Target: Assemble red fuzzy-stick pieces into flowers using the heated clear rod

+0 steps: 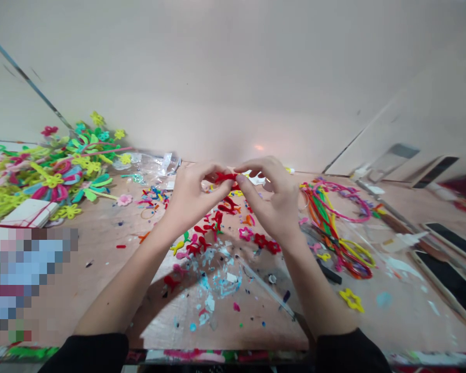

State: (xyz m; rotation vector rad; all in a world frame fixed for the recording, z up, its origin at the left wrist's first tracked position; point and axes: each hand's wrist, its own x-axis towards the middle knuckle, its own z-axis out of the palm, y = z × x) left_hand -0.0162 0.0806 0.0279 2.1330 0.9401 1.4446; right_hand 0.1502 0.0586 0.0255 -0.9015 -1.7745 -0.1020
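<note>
Both my hands are raised over the middle of the work table, pinching a short red pipe cleaner piece (226,177) between thumbs and fingers. My left hand (192,189) closes on its left end; my right hand (274,194) grips the right end. The fingertips partly cover the piece, so its exact shape is hidden. Beneath the hands lie several bent red pipe cleaner pieces (216,220). A pink flower shape (246,234) and dark red flower shapes (271,244) lie below my right hand. Something white (257,178) shows behind my right fingers.
A heap of colourful pipe cleaner flowers (87,163) fills the left, beside a white box (29,212). Right of my arm are a pipe cleaner bundle (328,223), a yellow flower (351,299), a clear bottle (404,241) and a phone (446,282). A pale wall (233,93) stands behind.
</note>
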